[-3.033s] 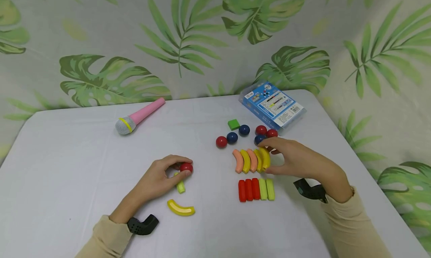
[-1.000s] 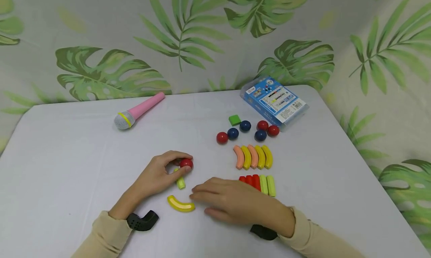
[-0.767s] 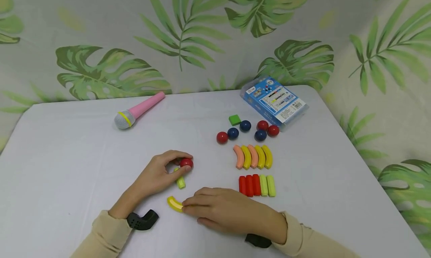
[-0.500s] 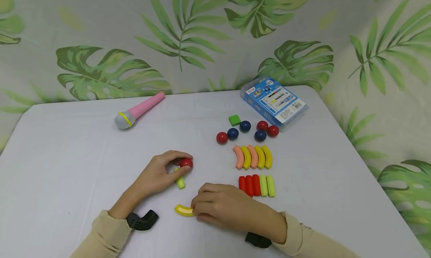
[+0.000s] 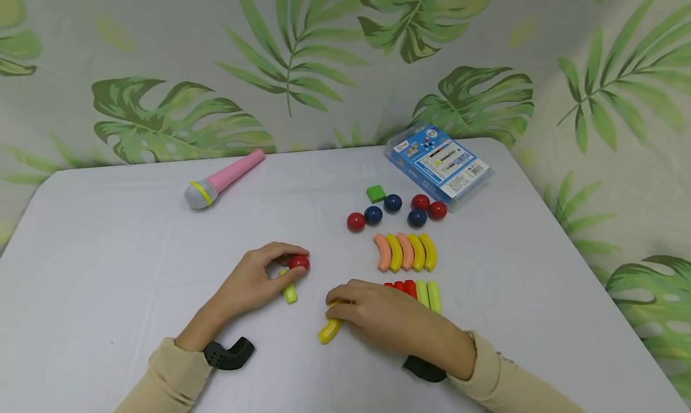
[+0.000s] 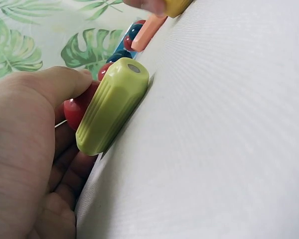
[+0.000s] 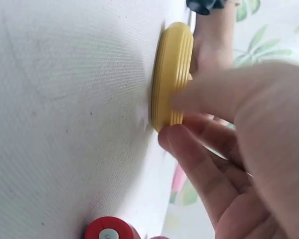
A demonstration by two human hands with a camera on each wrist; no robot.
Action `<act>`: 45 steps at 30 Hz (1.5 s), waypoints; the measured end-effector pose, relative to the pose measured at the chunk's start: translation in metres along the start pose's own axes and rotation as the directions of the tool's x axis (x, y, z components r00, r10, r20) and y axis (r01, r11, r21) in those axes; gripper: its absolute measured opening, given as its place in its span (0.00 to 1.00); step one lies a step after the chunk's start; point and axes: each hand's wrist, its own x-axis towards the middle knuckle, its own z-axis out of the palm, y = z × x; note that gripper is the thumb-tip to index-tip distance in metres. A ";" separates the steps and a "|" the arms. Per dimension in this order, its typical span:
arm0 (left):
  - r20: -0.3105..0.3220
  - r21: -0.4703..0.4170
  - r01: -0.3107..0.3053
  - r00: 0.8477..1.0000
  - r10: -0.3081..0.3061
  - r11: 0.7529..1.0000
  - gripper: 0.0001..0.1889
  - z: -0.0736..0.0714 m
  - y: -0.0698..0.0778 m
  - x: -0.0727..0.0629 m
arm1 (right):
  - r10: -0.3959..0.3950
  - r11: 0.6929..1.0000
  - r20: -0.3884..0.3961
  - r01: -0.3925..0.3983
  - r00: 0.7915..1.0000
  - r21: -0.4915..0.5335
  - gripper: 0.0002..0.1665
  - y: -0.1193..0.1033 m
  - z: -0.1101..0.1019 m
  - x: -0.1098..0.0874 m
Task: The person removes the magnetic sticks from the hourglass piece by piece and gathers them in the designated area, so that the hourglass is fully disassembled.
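Note:
My left hand (image 5: 254, 281) holds a red ball (image 5: 299, 262) between thumb and fingers, low over the white table. A lime-green ribbed rod (image 5: 290, 293) lies against the ball on the thumb side; in the left wrist view this rod (image 6: 112, 109) shows a metal disc in its end. To the right, my right hand (image 5: 388, 314) pinches a yellow curved stick (image 5: 329, 332). In the right wrist view the ribbed yellow stick (image 7: 172, 74) stands close to the cloth, thumb on one side and fingertips at its lower end.
Red rods (image 5: 410, 288) and lime rods (image 5: 434, 296) lie in a row, partly behind my right hand. Beyond are salmon and yellow curved sticks (image 5: 395, 253), several red and blue balls (image 5: 417, 217), a green square (image 5: 376, 193), a blue box (image 5: 439, 164) and a pink microphone (image 5: 227, 178).
My right hand came from the curved-stick row to the loose yellow curved stick, took hold of it, and moved it to the right, turning it. The left hand stayed still with the red ball.

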 end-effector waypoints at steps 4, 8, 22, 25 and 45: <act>0.004 -0.001 -0.004 1.000 0.004 1.000 0.15 0.000 -0.001 0.000 | 0.027 0.998 0.026 -0.029 0.999 0.063 0.22 0.000 0.000 -0.001; -0.003 0.002 -0.009 1.000 0.009 1.000 0.15 0.000 -0.001 0.000 | 0.031 0.996 0.067 -0.036 0.997 0.078 0.27 -0.001 0.000 -0.001; 0.006 -0.007 0.010 1.000 -0.010 1.000 0.15 0.000 -0.001 -0.001 | 0.032 0.998 0.078 -0.035 0.996 0.043 0.28 0.005 -0.003 -0.003; 0.009 -0.008 0.010 1.000 -0.010 1.000 0.15 0.001 -0.001 -0.001 | 0.052 0.998 0.032 -0.053 0.998 0.027 0.31 0.009 -0.005 -0.003; 0.005 -0.008 0.000 1.000 0.000 1.000 0.15 0.000 0.000 0.000 | 0.350 0.936 -0.194 -0.337 0.916 0.098 0.39 0.077 -0.019 -0.009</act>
